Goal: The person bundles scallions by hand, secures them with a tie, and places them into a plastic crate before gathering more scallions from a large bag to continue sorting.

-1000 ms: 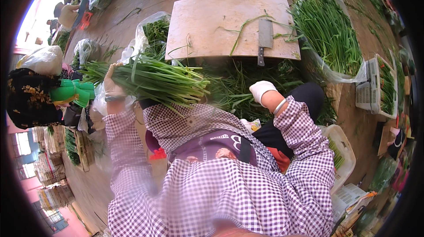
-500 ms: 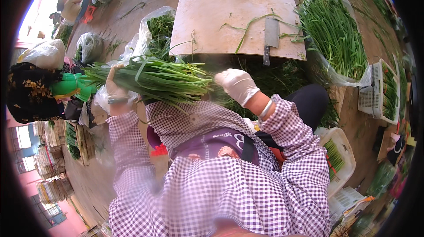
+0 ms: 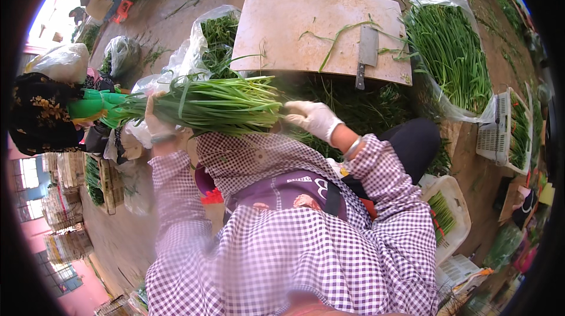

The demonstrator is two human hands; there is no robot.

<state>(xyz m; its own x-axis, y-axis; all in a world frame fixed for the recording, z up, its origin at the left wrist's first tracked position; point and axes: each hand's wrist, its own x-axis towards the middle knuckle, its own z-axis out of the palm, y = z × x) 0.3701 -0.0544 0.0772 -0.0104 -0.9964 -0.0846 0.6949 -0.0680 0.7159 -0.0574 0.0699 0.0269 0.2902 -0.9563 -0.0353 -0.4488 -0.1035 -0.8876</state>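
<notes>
A thick bunch of garlic chives (image 3: 226,104) lies sideways in front of my body, leaf tips to the left and paler stem ends to the right. Around its leafy part is my gloved left hand (image 3: 158,119), closed, with some fingers hidden behind the leaves. Just off the stem ends, my gloved right hand (image 3: 313,120) has its fingers stretched toward them and slightly apart, holding nothing. Beyond the bunch is a pale board (image 3: 282,27) carrying a cleaver (image 3: 368,48) and a few loose green blades.
Right of the board lies a plastic-lined pile of chives (image 3: 450,57), with a white crate (image 3: 494,130) beyond. A plastic bag of greens (image 3: 218,39) stands at the board's left. A white tub (image 3: 462,207) is by my right elbow. Another person in dark flowered clothing (image 3: 44,113) is at far left.
My right hand has gone from curled fingers to outstretched ones beside the stem ends. The chive bunch lies more level, its stem ends more even. My left hand keeps its hold.
</notes>
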